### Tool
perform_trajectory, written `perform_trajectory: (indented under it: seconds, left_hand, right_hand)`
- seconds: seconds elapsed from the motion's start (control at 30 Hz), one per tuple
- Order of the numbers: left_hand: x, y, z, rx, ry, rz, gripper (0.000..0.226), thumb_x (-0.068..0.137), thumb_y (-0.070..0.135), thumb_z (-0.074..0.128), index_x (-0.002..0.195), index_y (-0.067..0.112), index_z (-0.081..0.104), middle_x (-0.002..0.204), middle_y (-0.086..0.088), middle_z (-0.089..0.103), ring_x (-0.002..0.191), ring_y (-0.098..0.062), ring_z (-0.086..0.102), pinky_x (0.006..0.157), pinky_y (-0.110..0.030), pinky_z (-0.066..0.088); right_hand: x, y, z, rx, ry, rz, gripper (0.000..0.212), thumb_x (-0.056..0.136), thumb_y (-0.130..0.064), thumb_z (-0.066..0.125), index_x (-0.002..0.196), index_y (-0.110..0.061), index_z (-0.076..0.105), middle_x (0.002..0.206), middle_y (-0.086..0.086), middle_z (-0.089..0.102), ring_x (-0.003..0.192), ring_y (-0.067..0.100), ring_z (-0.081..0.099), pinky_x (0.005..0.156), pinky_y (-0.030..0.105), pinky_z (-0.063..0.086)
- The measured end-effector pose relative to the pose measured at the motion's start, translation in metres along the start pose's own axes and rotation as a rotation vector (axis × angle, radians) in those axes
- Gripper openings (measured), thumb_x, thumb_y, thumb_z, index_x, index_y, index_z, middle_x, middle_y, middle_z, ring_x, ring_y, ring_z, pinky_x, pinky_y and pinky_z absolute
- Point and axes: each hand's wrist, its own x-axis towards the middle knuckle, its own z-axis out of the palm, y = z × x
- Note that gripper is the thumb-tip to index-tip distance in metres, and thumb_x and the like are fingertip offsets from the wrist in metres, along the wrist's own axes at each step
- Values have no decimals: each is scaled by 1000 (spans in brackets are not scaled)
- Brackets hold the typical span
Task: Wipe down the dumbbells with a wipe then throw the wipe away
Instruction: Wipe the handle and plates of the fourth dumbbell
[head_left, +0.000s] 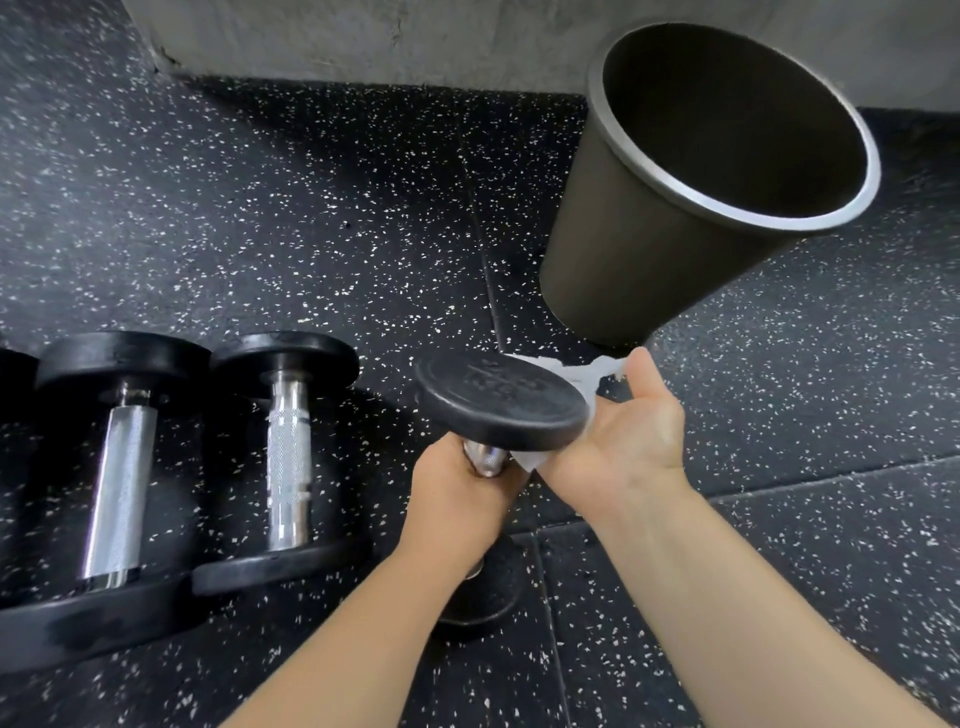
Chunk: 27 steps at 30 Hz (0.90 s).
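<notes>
Left hand (457, 488) has a closed grip round the handle of the held dumbbell (501, 402), which stands upright. Right hand (628, 441) cups the wipe (589, 374) against the right side of that dumbbell's top head. Its fingers are hidden, so its grip cannot be told. Bin (649, 249) stands beyond the held dumbbell, to the right. Two other dumbbells (285, 457) lie on the floor (311, 234) to its left.

One wide-angle head camera looks steeply down at the speckled floor (260, 208), close over the raised dumbbell (501, 400); edges seem bowed by the lens.
</notes>
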Motion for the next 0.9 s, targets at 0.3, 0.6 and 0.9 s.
perform_trajectory:
  seconds: [0.3,0.6,0.9]
  left_hand:
    - [10,3,-9,89,-145,-42,28,79,4,69,59,9,50,47,6,43,49,-16,36,50,-27,32]
    - [-32,7,28,386,337,86,48,78,26,65,118,30,40,107,11,54,103,-21,55,88,-46,46]
    - [-1,5,7,228,193,25,19,81,28,72,88,18,57,81,4,66,74,-20,60,64,-30,48]
  right_hand:
    - [-8,-6,-5,7,-125,69,72,93,-58,37,76,-1,77,115,8,66,100,30,66,95,49,48]
    - [-3,-6,-2,-10,-117,-38,73,94,-58,38,77,3,75,85,18,72,70,33,72,60,47,59]
    - [-22,-6,0,-99,-110,-62,84,94,-61,30,40,-7,66,91,3,64,61,21,67,71,32,50]
